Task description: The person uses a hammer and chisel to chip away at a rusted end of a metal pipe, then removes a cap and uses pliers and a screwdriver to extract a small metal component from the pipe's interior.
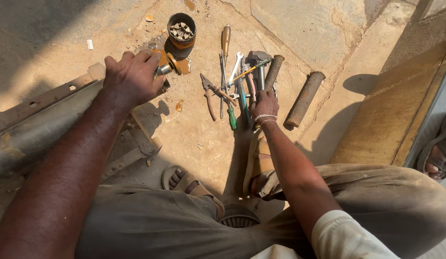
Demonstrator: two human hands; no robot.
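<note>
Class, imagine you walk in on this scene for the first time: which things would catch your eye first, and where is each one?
The jumble of hand tools on the sandy ground at centre stands out first: pliers, screwdrivers and a spanner, with the right hand resting on them. To its left, the left hand grips a small metal part beside an orange oily patch. Above that stands a round rusty brown canister, and a rough grey cylindrical bar lies to the right.
</note>
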